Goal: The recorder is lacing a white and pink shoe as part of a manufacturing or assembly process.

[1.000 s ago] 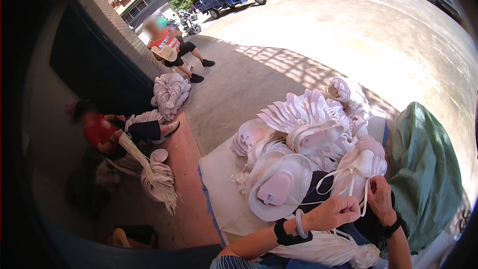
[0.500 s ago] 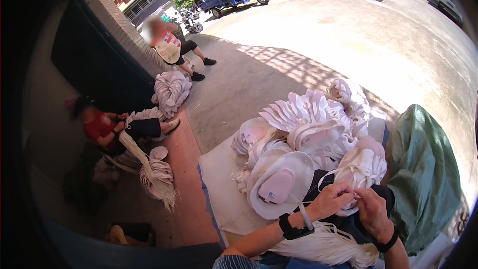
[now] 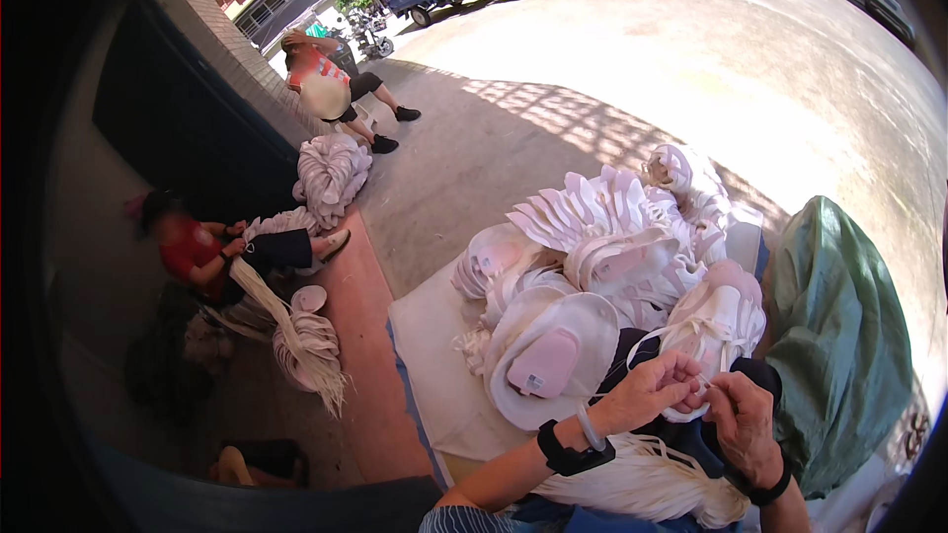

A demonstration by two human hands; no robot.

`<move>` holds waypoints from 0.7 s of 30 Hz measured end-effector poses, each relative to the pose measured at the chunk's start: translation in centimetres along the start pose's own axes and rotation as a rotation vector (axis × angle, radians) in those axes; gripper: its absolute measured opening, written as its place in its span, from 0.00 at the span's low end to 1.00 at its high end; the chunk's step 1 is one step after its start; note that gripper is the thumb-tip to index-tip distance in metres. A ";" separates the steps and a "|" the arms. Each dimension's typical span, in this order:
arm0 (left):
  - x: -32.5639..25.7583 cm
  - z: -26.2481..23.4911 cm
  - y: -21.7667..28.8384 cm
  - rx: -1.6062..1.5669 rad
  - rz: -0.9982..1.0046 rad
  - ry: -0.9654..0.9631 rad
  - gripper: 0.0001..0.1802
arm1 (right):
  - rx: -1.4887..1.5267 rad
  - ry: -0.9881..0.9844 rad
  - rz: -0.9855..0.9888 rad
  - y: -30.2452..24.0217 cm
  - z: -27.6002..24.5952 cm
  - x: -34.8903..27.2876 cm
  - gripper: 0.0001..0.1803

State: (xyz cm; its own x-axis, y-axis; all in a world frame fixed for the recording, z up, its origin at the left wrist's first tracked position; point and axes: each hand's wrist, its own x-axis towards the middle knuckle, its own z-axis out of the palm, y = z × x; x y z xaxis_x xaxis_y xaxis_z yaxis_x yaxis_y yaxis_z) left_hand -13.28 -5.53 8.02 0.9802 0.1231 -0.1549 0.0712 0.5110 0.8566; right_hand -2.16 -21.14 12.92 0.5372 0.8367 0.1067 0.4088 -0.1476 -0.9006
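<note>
Pinching lace (image 3: 702, 381): left hand (image 3: 647, 395) curled beside right hand (image 3: 745, 426).

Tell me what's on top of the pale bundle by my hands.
White strings lie across the pale bundle. Your left hand and right hand partly cover its near end, hiding what's there.

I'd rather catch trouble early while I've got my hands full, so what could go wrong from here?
The white lace between your left hand and right hand looks thin, so it might slip from your fingers.

The loose bundle of pale strands lies beneath your hands and could tangle.

The heap of white and pink pieces is stacked unevenly near your left hand; a bump might shift it.
</note>
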 end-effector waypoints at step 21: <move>0.5 1.9 0.3 -0.077 0.056 0.147 0.14 | 0.106 0.162 -0.015 0.5 0.0 0.1 0.08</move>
State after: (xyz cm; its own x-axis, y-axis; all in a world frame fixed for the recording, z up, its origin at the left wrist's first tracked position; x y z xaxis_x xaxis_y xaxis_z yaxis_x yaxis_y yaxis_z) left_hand -12.43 -6.95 9.13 0.9443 0.2736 -0.1829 -0.0028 0.5625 0.8268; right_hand -1.91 -21.11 12.44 0.6470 0.7412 0.1791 0.3425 -0.0726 -0.9367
